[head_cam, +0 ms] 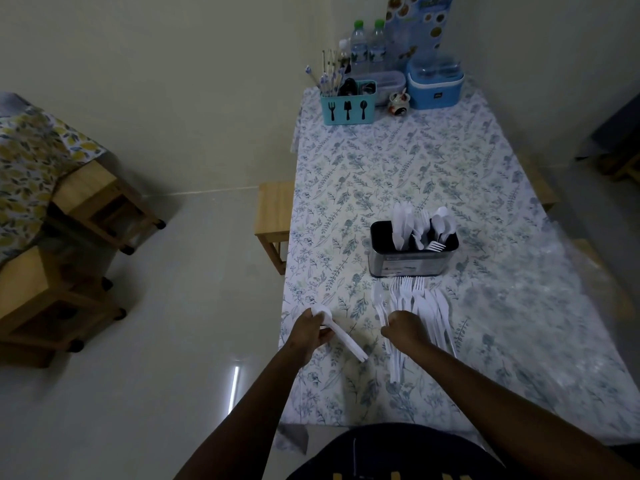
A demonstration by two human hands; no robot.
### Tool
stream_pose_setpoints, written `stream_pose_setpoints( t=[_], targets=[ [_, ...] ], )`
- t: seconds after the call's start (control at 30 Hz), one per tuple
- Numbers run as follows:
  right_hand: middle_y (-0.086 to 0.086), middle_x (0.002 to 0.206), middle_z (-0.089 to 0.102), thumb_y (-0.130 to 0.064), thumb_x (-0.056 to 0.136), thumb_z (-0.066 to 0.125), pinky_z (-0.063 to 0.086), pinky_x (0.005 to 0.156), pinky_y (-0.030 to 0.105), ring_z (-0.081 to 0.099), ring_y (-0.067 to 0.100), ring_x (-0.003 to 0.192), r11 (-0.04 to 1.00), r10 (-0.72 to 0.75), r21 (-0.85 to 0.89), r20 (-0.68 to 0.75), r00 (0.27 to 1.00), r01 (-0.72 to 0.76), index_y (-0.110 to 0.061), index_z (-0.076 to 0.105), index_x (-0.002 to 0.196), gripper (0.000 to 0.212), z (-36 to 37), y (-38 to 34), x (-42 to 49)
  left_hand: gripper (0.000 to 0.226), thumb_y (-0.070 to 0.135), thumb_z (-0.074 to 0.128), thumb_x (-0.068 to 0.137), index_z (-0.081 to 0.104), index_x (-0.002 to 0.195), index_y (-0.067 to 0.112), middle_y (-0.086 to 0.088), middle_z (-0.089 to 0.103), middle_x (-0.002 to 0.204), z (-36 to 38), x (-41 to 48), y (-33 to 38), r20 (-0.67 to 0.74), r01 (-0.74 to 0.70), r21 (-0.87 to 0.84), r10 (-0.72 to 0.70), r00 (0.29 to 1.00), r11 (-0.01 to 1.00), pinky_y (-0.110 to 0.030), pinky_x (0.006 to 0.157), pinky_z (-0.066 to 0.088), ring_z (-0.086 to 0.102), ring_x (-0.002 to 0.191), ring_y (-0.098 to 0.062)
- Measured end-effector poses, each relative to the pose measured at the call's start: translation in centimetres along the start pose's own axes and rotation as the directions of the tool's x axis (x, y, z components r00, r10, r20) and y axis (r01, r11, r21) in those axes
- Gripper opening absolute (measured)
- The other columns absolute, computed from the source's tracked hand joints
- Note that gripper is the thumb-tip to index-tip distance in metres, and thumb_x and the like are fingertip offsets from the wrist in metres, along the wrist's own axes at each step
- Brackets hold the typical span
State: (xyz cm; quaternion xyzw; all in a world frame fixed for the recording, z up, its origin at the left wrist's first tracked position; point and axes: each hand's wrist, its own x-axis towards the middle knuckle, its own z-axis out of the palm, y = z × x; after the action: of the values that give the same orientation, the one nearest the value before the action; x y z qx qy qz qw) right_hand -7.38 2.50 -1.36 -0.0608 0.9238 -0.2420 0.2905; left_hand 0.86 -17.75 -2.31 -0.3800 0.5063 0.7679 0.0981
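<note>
Now, left fingers [323, 333] grip spoons [347, 342], right fingers [389, 330] cutlery [426, 306].

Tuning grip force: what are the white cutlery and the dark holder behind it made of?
Spoons and cutlery pile: likely plastic, being uniform matte white and thin. Holder: probably metal, with a grey sheen on its wall and a dark inside, though dim light leaves it open.

Black fork, knife and spoon pictograms on teal caddy [347, 110], table's 11 o'clock. Labels on dark holder [412, 263], centre, and blue container [437, 95], 1 o'clock: illegible.
</note>
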Motion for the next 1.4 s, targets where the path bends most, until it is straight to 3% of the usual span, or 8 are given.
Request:
stream_pose_setpoints(
  t=[0.1,0.2,0.27,0.43,0.73,1.0,1.17,1.4],
  targets=[
    [-0.002,0.054,0.04,-0.014,0.082,0.066,0.029,0.048,0.023,0.042,0.01,0.051,0.995,-0.068,0.075,0.006,0.998,0.067,-0.016,0.039,0.053,0.04,-0.3,0.0,-0.9,0.027,0.012,0.042,0.102,0.044,0.126,0.0,-0.019,0.052,0.113,0.5,0.2,0.1,0.027,0.019,-0.005,-0.018,0.999,1.0,-0.035,0.081,0.053,0.057,0.1,-0.032],
    [0.007,0.073,0.061,-0.016,0.084,0.066,0.038,0.056,0.023,0.055,0.016,0.066,0.988,-0.098,0.119,0.028,0.995,0.094,-0.006,0.062,0.08,0.012,-0.4,0.0,-1.8,0.032,0.007,0.044,0.1,0.042,0.131,-0.001,-0.021,0.051,0.115,1.0,0.4,0.2,0.039,0.041,-0.038,-0.039,0.998,0.998,-0.039,0.083,0.053,0.055,0.105,-0.036],
    [0.013,0.082,0.067,-0.014,0.085,0.066,0.041,0.06,0.022,0.058,0.018,0.069,0.986,-0.116,0.128,0.035,0.993,0.11,-0.002,0.064,0.089,0.013,-0.5,-0.2,-2.5,0.027,0.005,0.045,0.099,0.044,0.126,0.001,-0.018,0.053,0.11,1.5,0.5,0.2,0.051,0.048,-0.036,-0.046,0.998,0.998,-0.04,0.085,0.052,0.055,0.105,-0.036],
    [-0.005,0.058,0.047,-0.017,0.081,0.067,0.033,0.055,0.023,0.051,0.015,0.063,0.99,-0.143,0.003,0.021,0.989,0.143,-0.022,0.04,0.057,0.037,-0.6,0.2,-2.6,0.017,0.007,0.044,0.099,0.05,0.116,0.005,-0.017,0.056,0.106,2.7,0.4,0.0,0.059,0.035,0.006,-0.036,0.998,0.999,-0.038,0.083,0.052,0.059,0.093,-0.03],
    [-0.002,0.063,0.04,-0.017,0.088,0.058,0.029,0.051,0.025,0.038,0.01,0.055,0.983,-0.179,-0.008,0.116,0.977,0.181,-0.014,0.037,0.074,0.025,-1.1,1.2,-2.3,0.024,0.006,0.042,0.1,0.046,0.124,0.005,-0.022,0.056,0.114,3.4,0.2,0.3,0.052,-0.01,0.071,0.006,0.999,0.997,-0.041,0.088,0.05,0.059,0.1,-0.031],
    [-0.001,0.063,0.041,-0.014,0.089,0.052,0.025,0.051,0.027,0.039,0.013,0.058,0.943,-0.326,-0.027,0.127,0.937,0.332,-0.02,0.033,0.063,0.033,-2.0,0.6,-2.9,0.019,0.009,0.045,0.1,0.046,0.119,0.005,-0.016,0.059,0.103,4.1,-0.5,0.6,0.066,0.025,0.018,-0.026,0.997,1.0,-0.036,0.083,0.051,0.061,0.092,-0.029],
    [0.005,0.081,0.058,-0.019,0.089,0.053,0.036,0.056,0.024,0.052,0.014,0.07,0.929,-0.333,-0.095,0.207,0.92,0.358,-0.01,0.061,0.087,0.012,-1.8,0.8,-3.2,0.025,0.021,0.046,0.101,0.054,0.119,0.006,-0.018,0.062,0.12,4.7,-1.0,0.5,0.174,0.029,-0.046,-0.021,0.985,0.998,-0.042,0.098,0.048,0.061,0.108,-0.036],
    [0.013,0.093,0.062,-0.014,0.09,0.051,0.035,0.066,0.023,0.058,0.022,0.081,0.921,-0.311,-0.18,0.198,0.929,0.347,-0.002,0.062,0.1,0.019,-2.0,1.0,-3.0,0.042,0.034,0.044,0.101,0.051,0.123,-0.001,-0.027,0.055,0.126,5.8,-1.2,0.8,0.158,0.038,-0.06,-0.028,0.987,0.998,-0.044,0.101,0.048,0.058,0.114,-0.038]
  ],
)
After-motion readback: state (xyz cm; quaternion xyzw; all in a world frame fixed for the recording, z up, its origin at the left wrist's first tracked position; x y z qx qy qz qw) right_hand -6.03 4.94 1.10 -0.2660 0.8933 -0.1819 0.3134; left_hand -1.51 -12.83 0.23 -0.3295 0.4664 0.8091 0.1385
